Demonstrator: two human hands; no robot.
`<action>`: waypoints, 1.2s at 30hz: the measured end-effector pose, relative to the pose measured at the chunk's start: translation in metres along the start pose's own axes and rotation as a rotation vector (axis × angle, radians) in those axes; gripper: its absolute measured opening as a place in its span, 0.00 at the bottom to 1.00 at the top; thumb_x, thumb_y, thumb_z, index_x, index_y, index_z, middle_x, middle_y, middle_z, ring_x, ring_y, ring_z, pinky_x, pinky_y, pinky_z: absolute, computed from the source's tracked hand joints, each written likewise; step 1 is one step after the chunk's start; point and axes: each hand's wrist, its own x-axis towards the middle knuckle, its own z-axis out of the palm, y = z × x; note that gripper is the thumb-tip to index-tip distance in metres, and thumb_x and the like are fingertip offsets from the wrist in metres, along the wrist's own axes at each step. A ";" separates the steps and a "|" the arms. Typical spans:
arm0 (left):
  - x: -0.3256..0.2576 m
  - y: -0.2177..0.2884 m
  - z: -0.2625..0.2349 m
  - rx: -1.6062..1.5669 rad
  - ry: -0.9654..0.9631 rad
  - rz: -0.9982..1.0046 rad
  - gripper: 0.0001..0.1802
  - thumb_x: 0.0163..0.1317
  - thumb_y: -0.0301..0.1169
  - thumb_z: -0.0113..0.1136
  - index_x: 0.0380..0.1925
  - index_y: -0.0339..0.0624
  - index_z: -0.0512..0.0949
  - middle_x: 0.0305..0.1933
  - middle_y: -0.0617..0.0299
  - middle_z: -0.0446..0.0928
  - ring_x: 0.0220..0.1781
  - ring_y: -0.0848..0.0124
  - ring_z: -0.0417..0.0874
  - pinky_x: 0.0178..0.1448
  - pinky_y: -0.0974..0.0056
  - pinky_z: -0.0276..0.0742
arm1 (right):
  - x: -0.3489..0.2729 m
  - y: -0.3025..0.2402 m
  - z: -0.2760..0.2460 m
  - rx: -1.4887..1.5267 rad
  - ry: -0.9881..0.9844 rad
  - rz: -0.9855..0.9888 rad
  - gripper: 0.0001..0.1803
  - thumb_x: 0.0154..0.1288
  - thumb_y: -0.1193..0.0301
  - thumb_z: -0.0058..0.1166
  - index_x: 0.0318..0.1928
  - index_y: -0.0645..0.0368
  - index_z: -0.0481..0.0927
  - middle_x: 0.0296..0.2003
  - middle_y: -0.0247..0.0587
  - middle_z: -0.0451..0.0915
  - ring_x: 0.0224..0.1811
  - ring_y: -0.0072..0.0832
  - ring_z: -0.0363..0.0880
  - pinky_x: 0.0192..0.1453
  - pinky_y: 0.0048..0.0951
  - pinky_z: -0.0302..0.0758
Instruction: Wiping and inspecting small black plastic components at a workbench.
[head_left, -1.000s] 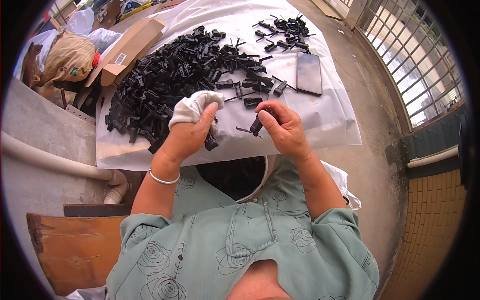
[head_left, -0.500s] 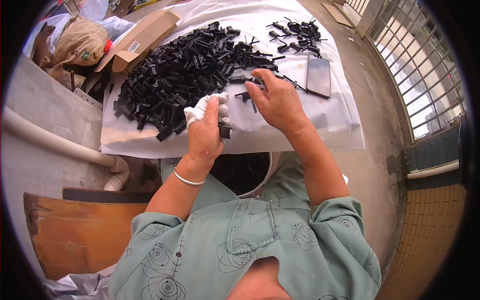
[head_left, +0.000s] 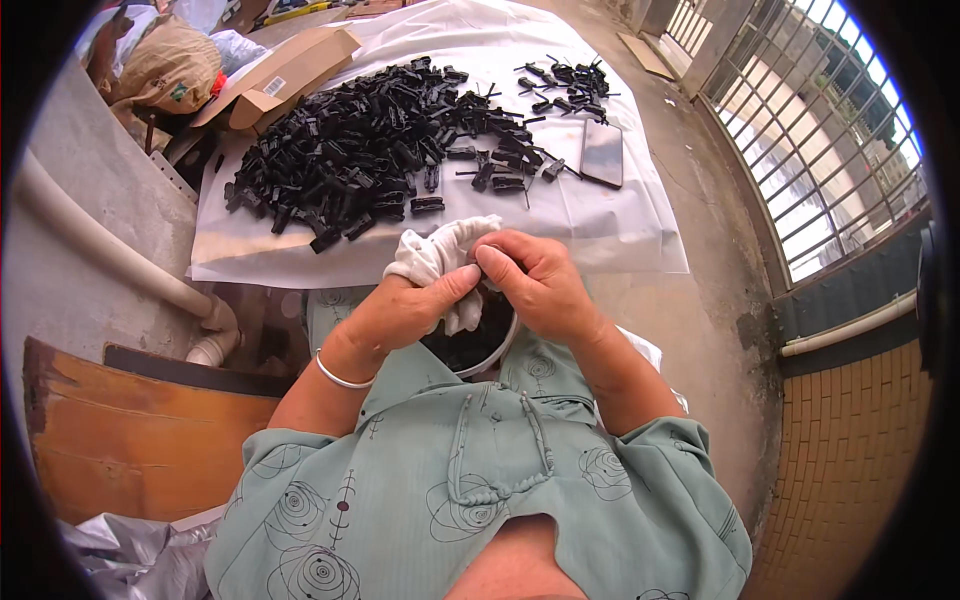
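Observation:
Both of my hands meet over the front edge of the table, above a bucket. My left hand [head_left: 415,305] is closed, its bare thumb pressed on a crumpled white cloth glove [head_left: 425,255] that bunches around its fingers and hangs below them. At the glove's right side my right hand [head_left: 540,285] pinches with thumb and index finger, and the other fingers are curled. How far the left fingers sit inside the glove is hidden. Just beyond the hands, a small black plastic part [head_left: 427,204] lies at the edge of a large pile of similar black parts [head_left: 340,150].
A white sheet [head_left: 620,235] covers the table. A smaller group of black parts [head_left: 570,85] and a phone [head_left: 602,153] lie at the right. An open cardboard box [head_left: 285,75] stands far left. Below my hands is the round bucket [head_left: 505,350] with dark contents.
My right hand has come back from the loose parts to the glove at my left hand. The left hand has moved nearer to me, and the black part beneath its fingers no longer shows there.

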 end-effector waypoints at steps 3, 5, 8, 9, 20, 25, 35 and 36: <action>-0.016 0.000 0.008 0.037 -0.009 -0.038 0.23 0.67 0.28 0.43 0.62 0.41 0.58 0.35 0.66 0.72 0.24 0.82 0.68 0.26 0.78 0.65 | -0.012 -0.005 0.011 -0.070 0.016 -0.054 0.11 0.68 0.69 0.47 0.41 0.65 0.76 0.31 0.30 0.76 0.33 0.14 0.69 0.38 0.18 0.70; -0.024 -0.001 0.015 0.138 0.092 0.042 0.23 0.66 0.26 0.40 0.62 0.41 0.59 0.35 0.65 0.72 0.24 0.83 0.67 0.27 0.78 0.65 | -0.021 -0.011 0.011 -0.099 0.174 -0.147 0.08 0.68 0.71 0.45 0.38 0.63 0.75 0.29 0.28 0.75 0.30 0.16 0.68 0.35 0.20 0.69; -0.035 -0.001 0.023 0.134 0.127 0.048 0.23 0.64 0.24 0.38 0.61 0.40 0.60 0.32 0.67 0.70 0.24 0.84 0.65 0.28 0.78 0.64 | -0.032 -0.015 0.014 -0.209 0.055 -0.154 0.07 0.68 0.72 0.43 0.34 0.61 0.73 0.24 0.28 0.72 0.26 0.16 0.66 0.31 0.21 0.67; -0.037 -0.002 0.023 0.123 0.104 0.059 0.23 0.64 0.23 0.37 0.60 0.39 0.60 0.31 0.68 0.69 0.24 0.84 0.64 0.28 0.77 0.64 | -0.035 -0.015 0.015 -0.300 -0.042 -0.174 0.07 0.68 0.72 0.43 0.33 0.62 0.72 0.23 0.28 0.71 0.26 0.16 0.65 0.31 0.21 0.67; -0.046 -0.008 0.045 0.191 0.241 0.076 0.17 0.61 0.21 0.39 0.51 0.36 0.66 0.32 0.67 0.68 0.25 0.84 0.64 0.30 0.78 0.64 | -0.042 -0.015 0.028 -0.118 -0.008 0.039 0.10 0.67 0.71 0.46 0.30 0.63 0.73 0.21 0.28 0.69 0.26 0.13 0.63 0.29 0.19 0.65; -0.042 -0.019 0.046 0.566 0.349 0.272 0.16 0.58 0.20 0.41 0.47 0.32 0.66 0.38 0.58 0.71 0.36 0.72 0.72 0.43 0.70 0.70 | -0.036 -0.009 0.034 -0.149 0.023 -0.055 0.08 0.66 0.72 0.46 0.31 0.64 0.72 0.20 0.30 0.69 0.25 0.15 0.63 0.29 0.22 0.66; -0.024 -0.033 0.020 0.496 0.301 0.402 0.21 0.57 0.18 0.50 0.52 0.32 0.65 0.44 0.54 0.71 0.45 0.69 0.74 0.54 0.69 0.69 | -0.037 0.017 0.030 -0.117 0.120 -0.045 0.10 0.67 0.71 0.46 0.29 0.62 0.70 0.20 0.33 0.67 0.24 0.20 0.64 0.29 0.23 0.66; -0.022 -0.029 0.015 0.267 0.273 0.295 0.23 0.56 0.18 0.54 0.54 0.32 0.65 0.44 0.55 0.72 0.45 0.70 0.75 0.53 0.69 0.70 | -0.041 0.014 0.020 -0.181 0.097 -0.038 0.11 0.68 0.70 0.45 0.29 0.62 0.70 0.21 0.32 0.68 0.25 0.20 0.64 0.30 0.23 0.66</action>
